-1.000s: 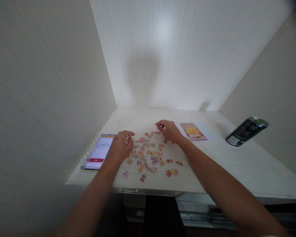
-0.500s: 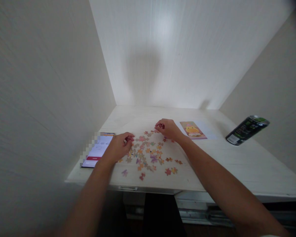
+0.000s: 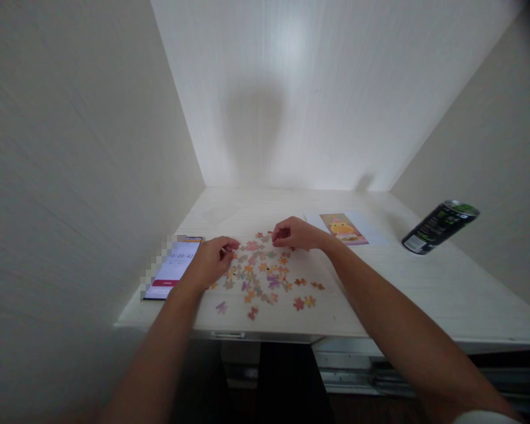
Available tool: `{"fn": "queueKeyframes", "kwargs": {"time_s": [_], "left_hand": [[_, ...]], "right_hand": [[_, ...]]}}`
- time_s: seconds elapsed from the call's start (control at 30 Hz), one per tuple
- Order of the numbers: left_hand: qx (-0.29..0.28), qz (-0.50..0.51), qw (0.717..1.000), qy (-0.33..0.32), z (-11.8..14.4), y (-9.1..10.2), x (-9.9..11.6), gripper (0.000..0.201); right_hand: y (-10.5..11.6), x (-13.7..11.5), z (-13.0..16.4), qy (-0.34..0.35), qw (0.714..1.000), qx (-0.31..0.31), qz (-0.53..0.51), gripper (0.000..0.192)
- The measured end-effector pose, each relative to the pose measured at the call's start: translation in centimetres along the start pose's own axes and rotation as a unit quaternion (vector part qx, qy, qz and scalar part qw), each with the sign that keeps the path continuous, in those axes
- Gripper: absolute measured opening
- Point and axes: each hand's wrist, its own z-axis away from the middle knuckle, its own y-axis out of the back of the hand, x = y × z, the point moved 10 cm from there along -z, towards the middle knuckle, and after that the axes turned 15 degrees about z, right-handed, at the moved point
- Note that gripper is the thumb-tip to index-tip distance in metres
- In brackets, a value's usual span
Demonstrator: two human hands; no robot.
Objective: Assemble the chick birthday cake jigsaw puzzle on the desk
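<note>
On the left of the table lies a phone with its screen lit, and the left hand is just beside it. The right forearm crosses the right side; beyond it there is a dark can, which looks tilted in this view. A printed picture of a yellow figure lies near the right hand.

The front edge is near the closest pieces. Room for moving continues behind the hands, up to the back wall; the left wall limits the phone's side.

The puzzle pieces are spread flat between the hands. Near the front, a purple one and a red one lie apart; farther, orange, yellow, pink and greyish ones crowd together. Both hands have curled fingers over the pile's far part; whether either grasps a piece, I cannot tell.
</note>
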Motion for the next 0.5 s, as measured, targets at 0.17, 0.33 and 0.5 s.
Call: {"fn": "queueKeyframes", "kwargs": {"time_s": [0.17,0.33,0.5], "left_hand": [[0.01,-0.011,1.0,0.001,-0.1,0.2,-0.2,0.025],[0.019,-0.019,1.0,0.006,-0.1,0.4,-0.1,0.025],[0.025,-0.009,1.0,0.008,-0.1,0.6,-0.3,0.024]], "right_hand": [[-0.1,0.9,0.7,-0.036,0.998,-0.056,0.004,0.025],[-0.6,0.6,1.9,0.001,0.991,-0.129,0.036,0.027],[0.6,1.6,1.7,-0.015,0.994,-0.1,0.042,0.028]]}}
